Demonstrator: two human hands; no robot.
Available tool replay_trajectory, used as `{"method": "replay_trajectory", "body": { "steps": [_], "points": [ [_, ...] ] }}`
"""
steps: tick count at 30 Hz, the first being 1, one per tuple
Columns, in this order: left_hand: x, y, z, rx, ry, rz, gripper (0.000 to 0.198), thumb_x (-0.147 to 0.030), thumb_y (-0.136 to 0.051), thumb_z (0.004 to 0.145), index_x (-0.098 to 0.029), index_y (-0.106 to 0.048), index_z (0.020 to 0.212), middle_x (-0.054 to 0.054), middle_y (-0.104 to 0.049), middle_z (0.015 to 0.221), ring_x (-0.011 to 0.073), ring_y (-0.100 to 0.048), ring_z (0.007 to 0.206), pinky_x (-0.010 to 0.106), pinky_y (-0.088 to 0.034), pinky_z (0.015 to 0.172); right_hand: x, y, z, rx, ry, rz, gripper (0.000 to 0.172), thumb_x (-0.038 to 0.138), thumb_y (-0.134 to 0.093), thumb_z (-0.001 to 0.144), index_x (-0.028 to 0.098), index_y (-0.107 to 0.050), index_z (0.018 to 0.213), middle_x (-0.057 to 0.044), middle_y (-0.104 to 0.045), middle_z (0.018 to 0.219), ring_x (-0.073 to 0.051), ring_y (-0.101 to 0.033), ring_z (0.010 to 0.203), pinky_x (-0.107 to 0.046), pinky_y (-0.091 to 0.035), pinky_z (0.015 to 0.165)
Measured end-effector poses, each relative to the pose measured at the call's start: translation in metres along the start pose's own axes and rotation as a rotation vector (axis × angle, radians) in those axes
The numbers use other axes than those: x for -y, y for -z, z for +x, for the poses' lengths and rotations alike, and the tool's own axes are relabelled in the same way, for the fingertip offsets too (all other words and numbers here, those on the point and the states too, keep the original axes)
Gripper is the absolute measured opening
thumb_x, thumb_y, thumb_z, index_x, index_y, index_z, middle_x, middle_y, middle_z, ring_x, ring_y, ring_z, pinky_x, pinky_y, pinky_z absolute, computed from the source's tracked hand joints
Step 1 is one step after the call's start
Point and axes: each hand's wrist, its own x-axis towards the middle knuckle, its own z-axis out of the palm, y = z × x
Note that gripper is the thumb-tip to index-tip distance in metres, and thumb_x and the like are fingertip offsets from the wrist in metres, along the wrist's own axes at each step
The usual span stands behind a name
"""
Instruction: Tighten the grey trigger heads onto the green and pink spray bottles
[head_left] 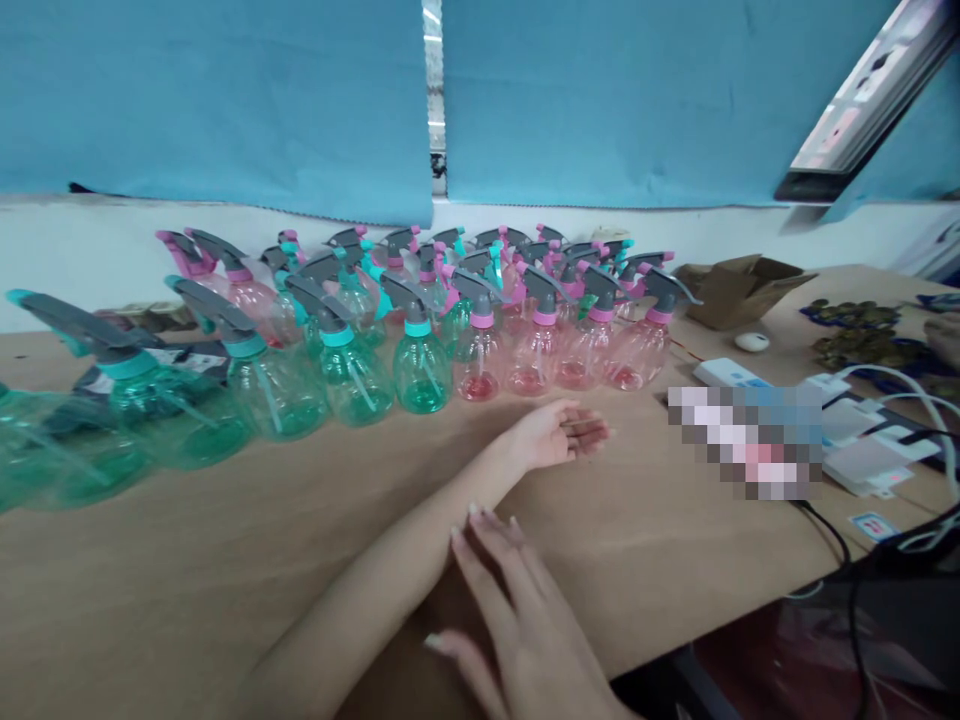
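Note:
My left hand (562,436) lies palm up near the front of the bottle row, fingers stretched and nothing in it. Across my left forearm rest the fingertips of my right hand (517,610), which is open with its fingers apart. Just beyond the left hand stand pink spray bottles (544,355) with grey triggers and pink collars. Further left, a row of green spray bottles (356,375) with turquoise collars continues along the wooden table (247,540). Behind this front row, more bottles of both colours are crowded together, partly hidden.
An open cardboard box (739,290) stands at the back right beside a white computer mouse (751,342). White chargers with cables (874,450) cover the right end, near a blurred-out object (750,440). Brownish small items (855,335) are heaped behind. Blue cloth (225,100) hangs at the back.

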Motion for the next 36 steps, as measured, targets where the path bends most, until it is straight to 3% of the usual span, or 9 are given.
{"method": "replay_trajectory", "body": {
  "steps": [6, 8, 12, 18, 22, 26, 28, 31, 36],
  "points": [
    [0.0, 0.0, 0.0, 0.003, 0.004, -0.001, 0.028, -0.029, -0.055, 0.09, -0.016, -0.053, 0.115, 0.008, -0.056, 0.113, 0.0209, -0.06, 0.091, 0.039, -0.051, 0.075, 0.038, -0.037, -0.009, -0.527, -0.057, 0.089, 0.011, 0.026, -0.058, 0.084, 0.024, -0.068, 0.089, 0.007, -0.074, 0.092, -0.01, -0.061, 0.105, -0.028, -0.04, 0.102],
    [0.0, 0.0, 0.0, 0.008, 0.004, -0.001, 0.028, -0.029, -0.055, 0.09, -0.016, -0.053, 0.115, 0.008, -0.057, 0.113, 0.0209, -0.06, 0.091, 0.039, -0.051, 0.075, 0.021, -0.024, -0.005, -0.263, 0.114, 0.07, 0.032, 0.042, -0.043, 0.091, 0.024, -0.064, 0.106, 0.001, -0.068, 0.111, -0.014, -0.056, 0.113, -0.036, -0.039, 0.102],
    [0.001, 0.0, 0.0, 0.021, 0.004, 0.0, 0.028, -0.029, -0.055, 0.09, -0.015, -0.053, 0.115, 0.008, -0.057, 0.112, 0.0207, -0.06, 0.091, 0.039, -0.051, 0.075, -0.007, -0.001, 0.0, 0.067, -0.087, -0.062, 0.045, 0.039, -0.043, 0.09, 0.014, -0.05, 0.128, -0.012, -0.053, 0.131, -0.028, -0.046, 0.124, -0.053, -0.041, 0.096],
    [0.001, 0.002, 0.001, 0.028, 0.01, -0.003, 0.027, -0.03, -0.055, 0.091, -0.015, -0.054, 0.113, 0.008, -0.058, 0.111, 0.0201, -0.061, 0.089, 0.038, -0.051, 0.074, 0.042, -0.04, -0.015, -0.327, -0.035, 0.034, 0.025, 0.028, -0.05, 0.088, 0.027, -0.063, 0.109, 0.003, -0.065, 0.117, -0.021, -0.049, 0.121, -0.043, -0.041, 0.101],
    [0.002, 0.004, 0.003, 0.037, 0.02, -0.009, 0.027, -0.03, -0.055, 0.091, -0.015, -0.054, 0.113, 0.008, -0.058, 0.11, 0.02, -0.061, 0.089, 0.038, -0.051, 0.073, 0.014, -0.016, -0.008, -0.076, 0.054, 0.051, 0.046, 0.053, -0.033, 0.09, 0.027, -0.057, 0.119, -0.005, -0.058, 0.126, -0.022, -0.054, 0.116, -0.05, -0.04, 0.099],
    [0.002, 0.005, 0.004, 0.053, 0.021, -0.011, 0.028, -0.03, -0.055, 0.091, -0.015, -0.054, 0.114, 0.008, -0.057, 0.111, 0.0203, -0.061, 0.089, 0.038, -0.051, 0.074, -0.008, 0.002, -0.001, 0.073, -0.066, -0.049, 0.045, 0.045, -0.038, 0.091, 0.02, -0.052, 0.126, -0.011, -0.055, 0.129, -0.028, -0.05, 0.12, -0.055, -0.042, 0.094],
    [0.002, 0.005, 0.004, 0.054, 0.018, -0.008, 0.028, -0.029, -0.055, 0.09, -0.015, -0.053, 0.114, 0.008, -0.057, 0.112, 0.0204, -0.061, 0.09, 0.038, -0.051, 0.074, 0.01, -0.014, -0.005, -0.087, -0.026, 0.019, 0.048, 0.05, -0.037, 0.09, 0.018, -0.057, 0.121, -0.009, -0.058, 0.126, -0.027, -0.051, 0.119, -0.052, -0.041, 0.097],
    [0.001, 0.004, 0.002, 0.048, 0.013, -0.004, 0.028, -0.029, -0.055, 0.09, -0.015, -0.053, 0.115, 0.008, -0.057, 0.112, 0.0207, -0.06, 0.09, 0.039, -0.051, 0.074, 0.045, -0.045, -0.012, -0.464, -0.049, 0.052, 0.015, 0.032, -0.06, 0.082, 0.031, -0.068, 0.095, 0.007, -0.071, 0.103, -0.019, -0.059, 0.109, -0.042, -0.042, 0.1],
    [0.001, 0.004, 0.001, 0.045, 0.015, -0.002, 0.028, -0.029, -0.055, 0.09, -0.016, -0.053, 0.115, 0.008, -0.057, 0.113, 0.0209, -0.06, 0.091, 0.039, -0.051, 0.075, 0.017, -0.022, -0.003, -0.161, 0.054, 0.083, 0.038, 0.05, -0.041, 0.088, 0.03, -0.061, 0.113, -0.002, -0.061, 0.123, -0.021, -0.059, 0.11, -0.051, -0.04, 0.098]
  ]
}}
